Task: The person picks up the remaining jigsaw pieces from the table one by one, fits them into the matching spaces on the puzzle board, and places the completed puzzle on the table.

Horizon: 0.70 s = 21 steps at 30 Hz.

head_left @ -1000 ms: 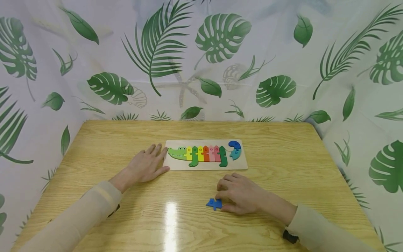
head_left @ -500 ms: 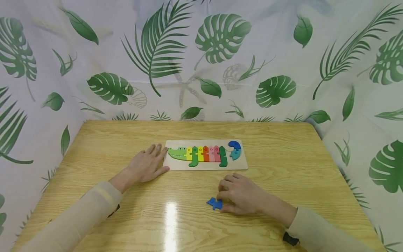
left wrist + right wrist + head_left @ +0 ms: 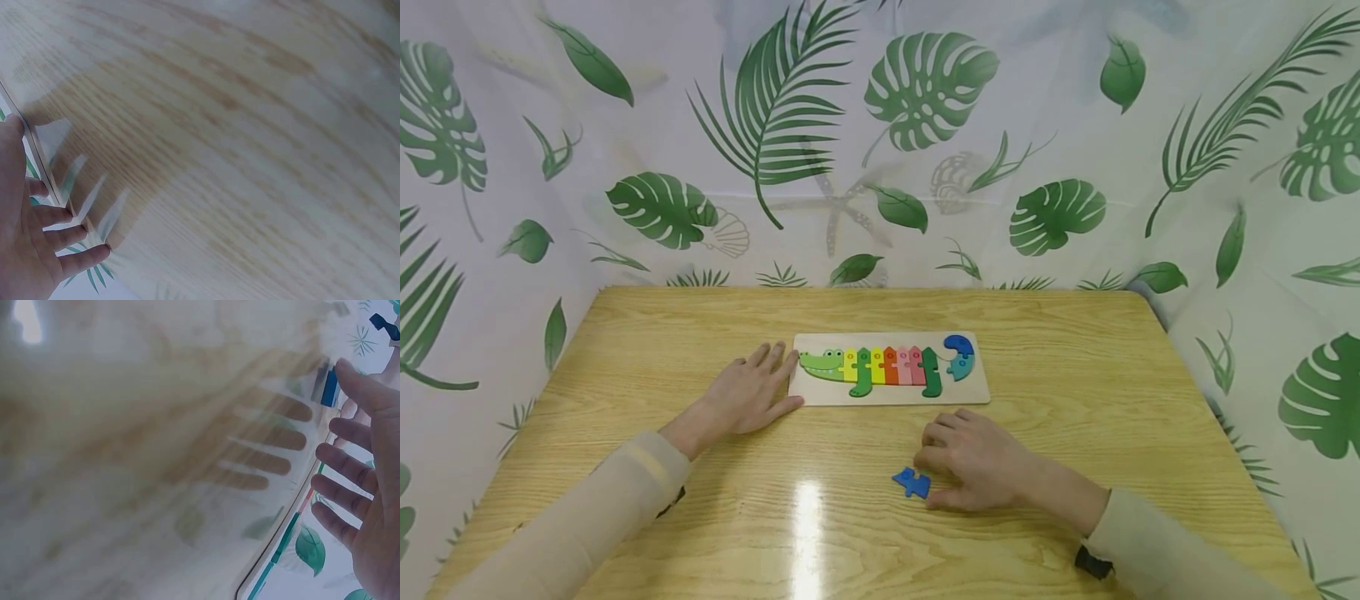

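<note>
A blue puzzle piece [image 3: 912, 482] lies on the table in front of the board. My right hand [image 3: 973, 462] is just right of it, thumb tip at the piece's near corner and index fingertip just above it. In the right wrist view, the fingers look fairly straight and the blue piece [image 3: 329, 387] shows beside the thumb. The wooden crocodile puzzle board [image 3: 820, 397] holds a green head, coloured body pieces, dark green legs and a blue curled tail. A bare gap lies between rear leg and tail. My left hand [image 3: 747, 392] is spread flat, thumb and fingertips at the board's left edge.
The wood-grain table [image 3: 700, 517] carries a bright light reflection near its front. Behind and at the sides hangs a white cloth [image 3: 880, 242] printed with green leaves.
The blue piece has turned slightly on the table beside my right thumb. My right index finger has come a little away from it. My left hand and the board have stayed still.
</note>
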Each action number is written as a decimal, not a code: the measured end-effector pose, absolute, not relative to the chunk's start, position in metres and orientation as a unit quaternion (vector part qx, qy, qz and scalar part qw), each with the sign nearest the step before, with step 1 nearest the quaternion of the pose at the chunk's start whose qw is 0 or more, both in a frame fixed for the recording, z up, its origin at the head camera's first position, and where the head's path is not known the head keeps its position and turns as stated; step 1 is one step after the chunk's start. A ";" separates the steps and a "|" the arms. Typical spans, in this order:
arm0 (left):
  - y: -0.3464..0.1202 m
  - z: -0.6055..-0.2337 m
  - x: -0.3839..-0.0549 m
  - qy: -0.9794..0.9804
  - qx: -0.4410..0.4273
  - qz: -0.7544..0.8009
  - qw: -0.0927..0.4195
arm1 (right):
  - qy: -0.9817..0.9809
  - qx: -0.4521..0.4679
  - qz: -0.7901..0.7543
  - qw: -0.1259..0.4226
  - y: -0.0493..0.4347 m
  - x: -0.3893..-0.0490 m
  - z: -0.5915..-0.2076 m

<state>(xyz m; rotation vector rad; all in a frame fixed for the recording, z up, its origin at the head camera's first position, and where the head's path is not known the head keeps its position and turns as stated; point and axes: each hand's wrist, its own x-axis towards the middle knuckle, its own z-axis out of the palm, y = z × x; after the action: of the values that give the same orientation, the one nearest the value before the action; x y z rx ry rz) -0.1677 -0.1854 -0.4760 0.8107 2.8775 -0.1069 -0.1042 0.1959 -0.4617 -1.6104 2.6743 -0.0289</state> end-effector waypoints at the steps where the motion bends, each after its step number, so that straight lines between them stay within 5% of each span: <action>1: -0.185 -0.476 -0.168 0.959 0.270 -0.036 0.075 | 0.856 -0.517 -0.009 0.012 0.196 -0.105 -0.461; 21: -0.187 -0.476 -0.168 0.959 0.273 -0.029 0.068 | 0.856 -0.510 -0.034 0.079 0.191 -0.112 -0.461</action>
<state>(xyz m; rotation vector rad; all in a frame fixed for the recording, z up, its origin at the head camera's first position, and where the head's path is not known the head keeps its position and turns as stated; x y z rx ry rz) -0.1678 -0.1866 -0.4761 0.8217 2.8891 -0.0879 -0.1115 0.1913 -0.4608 -1.5267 2.5608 -0.1014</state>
